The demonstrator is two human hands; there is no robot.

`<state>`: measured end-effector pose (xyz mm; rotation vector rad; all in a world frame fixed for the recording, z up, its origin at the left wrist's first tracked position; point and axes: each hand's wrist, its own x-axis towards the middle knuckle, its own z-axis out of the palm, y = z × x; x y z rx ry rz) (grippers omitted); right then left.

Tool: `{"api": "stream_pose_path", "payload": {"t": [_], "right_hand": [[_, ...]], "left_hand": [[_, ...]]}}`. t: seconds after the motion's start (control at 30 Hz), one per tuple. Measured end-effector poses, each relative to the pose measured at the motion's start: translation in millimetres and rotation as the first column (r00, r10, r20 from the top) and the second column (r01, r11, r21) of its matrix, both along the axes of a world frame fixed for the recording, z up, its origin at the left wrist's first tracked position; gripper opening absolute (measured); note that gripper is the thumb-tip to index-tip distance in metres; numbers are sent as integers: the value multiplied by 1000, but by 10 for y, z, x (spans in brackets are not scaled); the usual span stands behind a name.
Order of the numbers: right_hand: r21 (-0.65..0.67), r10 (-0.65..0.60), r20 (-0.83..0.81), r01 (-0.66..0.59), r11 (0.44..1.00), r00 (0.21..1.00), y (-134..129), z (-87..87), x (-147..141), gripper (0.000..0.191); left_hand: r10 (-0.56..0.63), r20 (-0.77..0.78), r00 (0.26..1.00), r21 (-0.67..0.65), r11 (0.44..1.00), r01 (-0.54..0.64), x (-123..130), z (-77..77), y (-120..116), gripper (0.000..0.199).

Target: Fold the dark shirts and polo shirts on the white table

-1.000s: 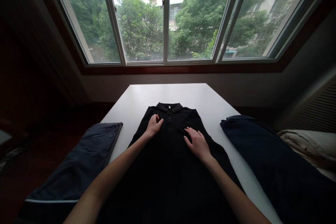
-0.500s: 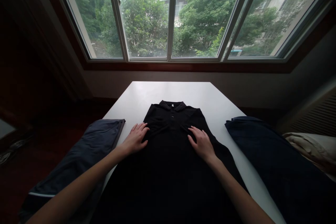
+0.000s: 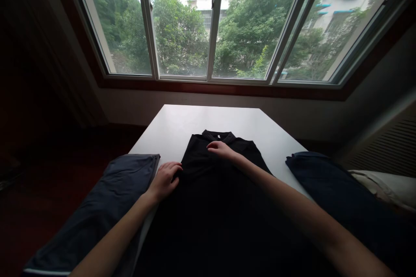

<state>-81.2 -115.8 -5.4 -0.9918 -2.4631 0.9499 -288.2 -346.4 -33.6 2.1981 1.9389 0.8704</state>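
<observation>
A black collared polo shirt (image 3: 214, 207) lies spread front up on a white table (image 3: 208, 117), its collar toward the window. At the shirt's left edge, below the shoulder, my left hand (image 3: 165, 179) rests with bent fingers and the thumb apart. My right hand (image 3: 222, 150) is over the upper chest, just below the collar (image 3: 231, 137), with its fingers stretched to the left. Whether it touches the cloth is hard to see. No fold of cloth shows gripped in either hand. The dark lower part of the shirt shows little detail.
Folded dark grey clothing (image 3: 107, 199) hangs over the table's left side. Folded navy clothing (image 3: 331, 194) lies along the right side, with a pale cloth item (image 3: 383, 186) beyond it. Behind the table are a wall and a wide window (image 3: 208, 43).
My right hand has moved left and up across the shirt, from the right chest to near the collar. My left hand stays by the left edge. The view has shifted slightly.
</observation>
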Motion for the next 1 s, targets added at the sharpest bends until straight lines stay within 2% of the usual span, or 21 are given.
{"api": "stream_pose_path", "payload": {"t": [0.13, 0.27, 0.37, 0.6, 0.8, 1.0], "right_hand": [[-65, -65, 68, 69, 995, 996, 315, -72, -577, 18], [-133, -118, 103, 131, 982, 988, 496, -151, -912, 8], [-192, -149, 97, 166, 967, 984, 575, -181, -1044, 2], [-310, -204, -43, 181, 933, 978, 662, -203, -1294, 14], [-301, -223, -191, 160, 940, 956, 665, -244, -1624, 16], [-237, -222, -218, 169, 957, 950, 655, -343, -1820, 14]], "left_hand": [[40, 21, 999, 34, 999, -41, -63, 20, 30, 21], [92, 59, 994, 47, 994, -94, -108, 29, 47, 16], [86, 84, 993, 29, 996, -89, -135, 23, 61, 17], [121, 51, 991, -8, 993, -120, -142, 29, 73, 16], [158, 16, 987, -32, 987, -157, -145, 37, 66, 15], [209, -26, 978, -79, 974, -210, -141, 76, 57, 16]]}}
